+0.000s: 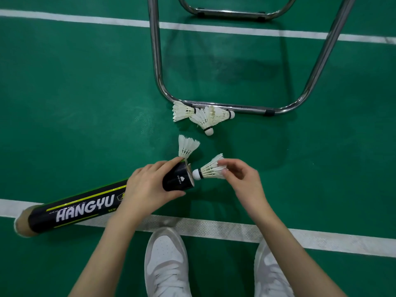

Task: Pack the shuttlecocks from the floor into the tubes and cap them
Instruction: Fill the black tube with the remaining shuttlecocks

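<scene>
My left hand (pixel 147 185) grips a long black shuttlecock tube (pixel 83 207) near its open right end, holding it roughly level above the floor. My right hand (pixel 242 179) pinches a white feather shuttlecock (pixel 211 169) by its feathers, its cork tip at the tube's mouth. Another shuttlecock (pixel 186 146) lies on the floor just beyond the tube's mouth. Three more shuttlecocks (pixel 202 116) lie in a heap farther off, against a chrome bar.
A chrome tubular chair frame (pixel 315 69) stands on the green court floor (pixel 75 103) behind the heap. White court lines (pixel 225 229) cross near my two white shoes (pixel 166 262) and at the far side.
</scene>
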{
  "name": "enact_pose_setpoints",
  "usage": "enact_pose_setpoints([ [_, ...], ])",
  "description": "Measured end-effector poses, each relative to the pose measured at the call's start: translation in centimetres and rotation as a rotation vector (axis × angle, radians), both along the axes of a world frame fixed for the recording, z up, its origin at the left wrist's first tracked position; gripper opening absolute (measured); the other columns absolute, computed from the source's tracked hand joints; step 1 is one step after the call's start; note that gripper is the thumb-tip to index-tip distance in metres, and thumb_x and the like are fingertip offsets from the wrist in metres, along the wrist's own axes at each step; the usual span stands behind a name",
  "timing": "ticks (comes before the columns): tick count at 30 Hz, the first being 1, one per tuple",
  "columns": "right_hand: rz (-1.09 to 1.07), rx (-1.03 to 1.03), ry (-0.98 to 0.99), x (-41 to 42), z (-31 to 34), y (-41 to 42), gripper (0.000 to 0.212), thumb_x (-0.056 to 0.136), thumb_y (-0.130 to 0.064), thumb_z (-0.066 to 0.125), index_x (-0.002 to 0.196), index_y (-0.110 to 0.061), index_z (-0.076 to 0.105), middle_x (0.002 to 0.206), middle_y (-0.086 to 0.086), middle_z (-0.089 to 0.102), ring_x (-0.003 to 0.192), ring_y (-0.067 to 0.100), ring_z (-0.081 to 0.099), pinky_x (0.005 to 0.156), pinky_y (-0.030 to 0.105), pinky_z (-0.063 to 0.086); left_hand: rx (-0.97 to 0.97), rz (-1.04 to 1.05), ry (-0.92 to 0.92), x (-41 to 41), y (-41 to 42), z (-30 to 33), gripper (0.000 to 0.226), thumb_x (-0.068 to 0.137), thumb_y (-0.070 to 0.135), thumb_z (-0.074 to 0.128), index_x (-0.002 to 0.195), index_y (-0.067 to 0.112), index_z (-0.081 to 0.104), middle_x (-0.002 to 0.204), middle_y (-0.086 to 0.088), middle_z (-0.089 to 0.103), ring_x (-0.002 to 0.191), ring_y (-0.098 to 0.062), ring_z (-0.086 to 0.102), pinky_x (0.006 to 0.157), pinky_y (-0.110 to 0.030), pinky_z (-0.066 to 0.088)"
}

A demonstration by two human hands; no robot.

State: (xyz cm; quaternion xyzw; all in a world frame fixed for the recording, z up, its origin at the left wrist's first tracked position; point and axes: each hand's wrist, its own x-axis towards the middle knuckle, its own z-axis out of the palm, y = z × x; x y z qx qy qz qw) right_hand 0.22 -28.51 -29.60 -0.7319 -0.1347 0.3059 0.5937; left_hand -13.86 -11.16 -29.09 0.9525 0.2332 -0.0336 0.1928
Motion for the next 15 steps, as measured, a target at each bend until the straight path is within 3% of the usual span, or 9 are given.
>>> enact_pose_setpoints([
  [5,-0.036,0.049,-0.042,0.7,1.4,-1.1,0.023,0.087,0.004,0.055,0.093,-0.015,0.067,0.091,-0.007,0.068,0.083,-0.002,0.061,0.079,0.010,0.046,0.035,-0.049,0.036,2.0,-1.4,0.2,0.084,0.069,0.066,0.062,0.139,0.046,0.022,0.130,0.014,0.050,0.114,-0.017,0.050,0.085,-0.031,0.038],
  [15,-0.019,0.117,-0.009,-0.2,2.3,-0.9,0.034,0.085,0.008,0.056,0.093,-0.025,0.057,0.093,-0.005,0.064,0.082,0.001,0.059,0.079,0.015,0.048,0.056,-0.077,-0.085,4.3,-3.6,0.7,0.083,0.063,0.062,0.069,0.136,0.038,0.036,0.120,0.009,0.059,0.104,-0.020,0.057,0.079,-0.033,0.041],
])
